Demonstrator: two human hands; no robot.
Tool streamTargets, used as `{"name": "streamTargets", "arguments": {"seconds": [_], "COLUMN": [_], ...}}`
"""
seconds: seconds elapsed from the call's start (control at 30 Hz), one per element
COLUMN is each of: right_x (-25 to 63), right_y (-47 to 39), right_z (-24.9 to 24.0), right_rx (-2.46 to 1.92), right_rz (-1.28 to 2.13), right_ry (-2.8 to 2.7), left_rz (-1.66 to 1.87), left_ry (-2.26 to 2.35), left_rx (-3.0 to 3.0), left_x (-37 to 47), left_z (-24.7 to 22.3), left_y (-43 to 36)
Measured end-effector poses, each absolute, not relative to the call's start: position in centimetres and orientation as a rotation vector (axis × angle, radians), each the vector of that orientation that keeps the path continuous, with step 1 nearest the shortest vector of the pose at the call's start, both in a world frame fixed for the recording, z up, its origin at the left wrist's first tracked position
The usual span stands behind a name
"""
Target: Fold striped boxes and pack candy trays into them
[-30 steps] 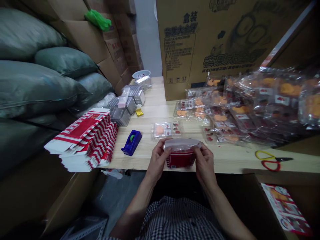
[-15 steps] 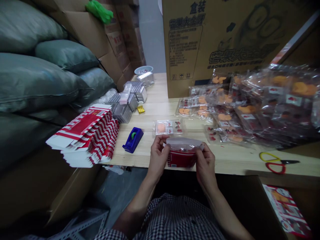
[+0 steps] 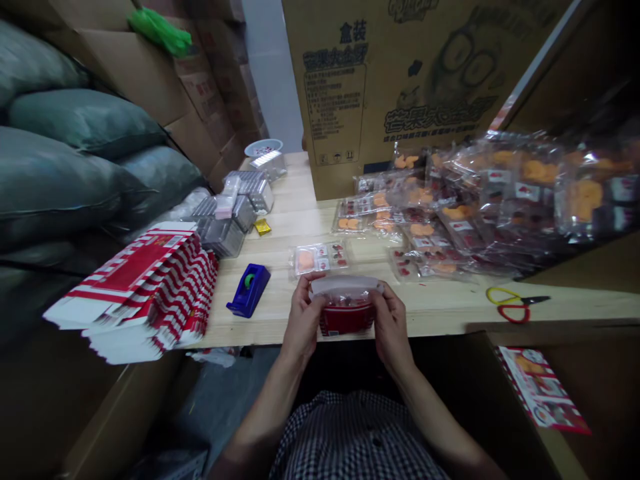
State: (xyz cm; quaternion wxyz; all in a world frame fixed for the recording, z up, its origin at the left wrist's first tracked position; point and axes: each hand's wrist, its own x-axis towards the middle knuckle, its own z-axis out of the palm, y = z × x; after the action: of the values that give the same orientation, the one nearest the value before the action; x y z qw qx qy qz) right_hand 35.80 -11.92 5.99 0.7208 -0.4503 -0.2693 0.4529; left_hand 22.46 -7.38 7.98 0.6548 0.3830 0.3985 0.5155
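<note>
Fingers of the left hand (image 3: 303, 313) and right hand (image 3: 391, 319) are clamped on the ends of a clear snack packet (image 3: 347, 288) half inside a red carton (image 3: 346, 319) (at the worktop (image 3: 280, 320) edge); skewed pressure could jam or crush it.

glossy clear plastic packet (image 3: 345, 288), red card box (image 3: 346, 319), matt wood table (image 3: 440, 308).

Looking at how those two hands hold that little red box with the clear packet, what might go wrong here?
The left hand and right hand hold the red box at the table edge; a slip could drop it off the table. The clear packet sticks out on top and might crumple if forced. The stack of flat red-striped cartons overhangs the table's left end and could slide off if bumped.
</note>
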Motion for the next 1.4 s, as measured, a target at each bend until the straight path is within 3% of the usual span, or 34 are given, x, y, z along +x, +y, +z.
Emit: {"name": "streamTargets", "arguments": {"seconds": [0.23, 0.37, 0.87, 1.07, 1.4], "right_x": [35.8, 36.0, 38.3, 39.8, 41.9], "right_y": [-11.3, -11.3, -10.8, -9.4, -8.2], "right_z": [5.6, 5.6, 6.0, 5.8, 5.5], "right_rx": [-1.082, -0.991, -0.868, -0.929, -0.89], "right_rz": [0.908, 1.051, 1.378, 1.303, 1.184], "right_ry": [-0.579, -0.572, -0.649, -0.761, -1.163], "left_rz": [1.224, 1.342, 1.151, 1.014, 1.078], "left_ry": [0.612, 0.589, 0.705, 0.707, 0.661], "left_rx": [0.732, 0.625, 0.866, 1.256, 1.465], "left_x": [21.5, 21.0, 20.0, 18.8, 18.5], "left_z": [6.9, 6.3, 5.9, 7.1, 6.8], "left_y": [-8.3, -8.0, -6.3, -4.0, -3.2]}}
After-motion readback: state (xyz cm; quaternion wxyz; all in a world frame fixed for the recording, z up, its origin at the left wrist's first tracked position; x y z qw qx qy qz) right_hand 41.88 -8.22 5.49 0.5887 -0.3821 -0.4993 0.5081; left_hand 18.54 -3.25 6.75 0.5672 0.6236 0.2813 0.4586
